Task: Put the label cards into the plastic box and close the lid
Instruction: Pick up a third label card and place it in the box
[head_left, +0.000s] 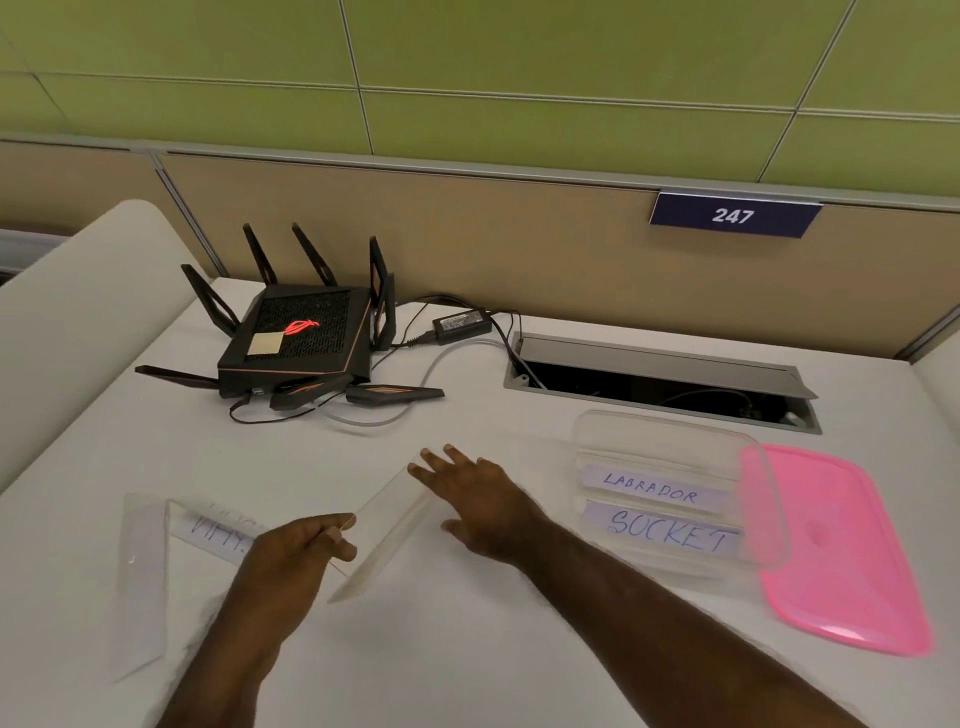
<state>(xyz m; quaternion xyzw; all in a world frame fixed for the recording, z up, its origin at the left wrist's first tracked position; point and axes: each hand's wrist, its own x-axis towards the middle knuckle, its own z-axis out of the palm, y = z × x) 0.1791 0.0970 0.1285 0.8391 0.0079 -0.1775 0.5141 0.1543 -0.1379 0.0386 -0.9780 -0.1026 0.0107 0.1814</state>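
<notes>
A clear plastic box (675, 441) stands open at the right of the white table, holding two label cards that read LABRADOR (652, 488) and SOCKET (670, 532). Its pink lid (841, 551) lies flat beside it on the right. My left hand (291, 556) pinches the near end of a clear card holder (384, 530) that lies tilted on the table. My right hand (478, 504) rests with spread fingers on the far end of that same holder. Further left lie another handwritten card (218, 530) and a clear holder (143, 571).
A black router (301, 332) with several antennas sits at the back left, with cables and a power brick (462, 322) trailing right. An open cable hatch (660, 384) is sunk in the table behind the box. A partition wall with a 247 sign (732, 215) closes the back.
</notes>
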